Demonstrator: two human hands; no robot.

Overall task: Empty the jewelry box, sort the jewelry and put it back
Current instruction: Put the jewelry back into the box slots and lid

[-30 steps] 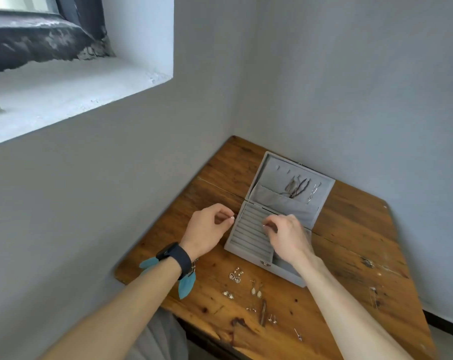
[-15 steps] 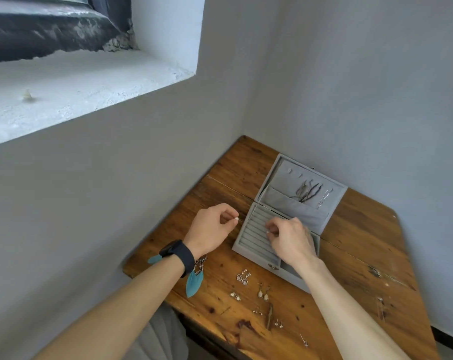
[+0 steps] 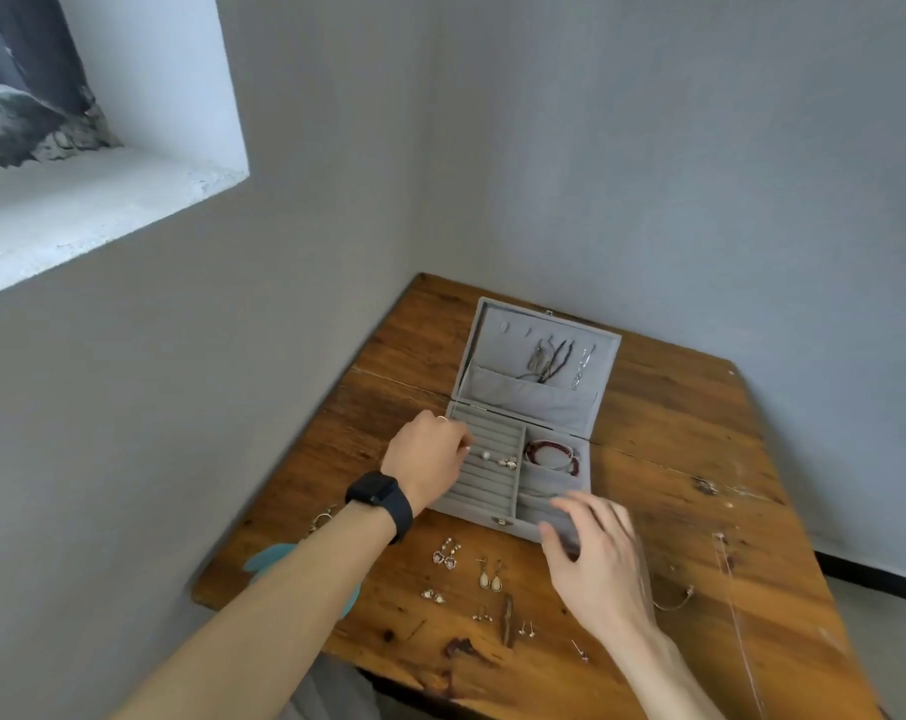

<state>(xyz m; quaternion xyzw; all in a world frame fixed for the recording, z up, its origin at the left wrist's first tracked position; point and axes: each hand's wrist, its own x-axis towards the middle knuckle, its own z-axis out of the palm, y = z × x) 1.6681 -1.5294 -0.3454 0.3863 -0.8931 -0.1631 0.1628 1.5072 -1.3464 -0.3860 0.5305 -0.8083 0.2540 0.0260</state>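
The grey jewelry box (image 3: 500,521) lies open on the wooden table (image 3: 674,459). Its lid (image 3: 492,324) stands up with necklaces (image 3: 549,361) hanging inside. My left hand (image 3: 427,459) rests on the ring rolls, fingers pinched on a tiny pale earring. Small pearl earrings (image 3: 497,458) sit in the rolls beside it. A red bracelet (image 3: 552,454) lies in the upper right compartment. My right hand (image 3: 596,558) hovers open over the box's front right corner. Several earring pairs (image 3: 490,576) lie on the table in front of the box.
Grey walls close in the table at the left and back. A teal feather earring (image 3: 279,558) lies under my left forearm at the table's left edge. Thin chains (image 3: 726,563) lie to the right of my right hand.
My right hand drew back from the ring rolls to the box's front right corner and opened. My left hand moved right onto the rolls, still pinched. The pearl earrings and bracelet now show.
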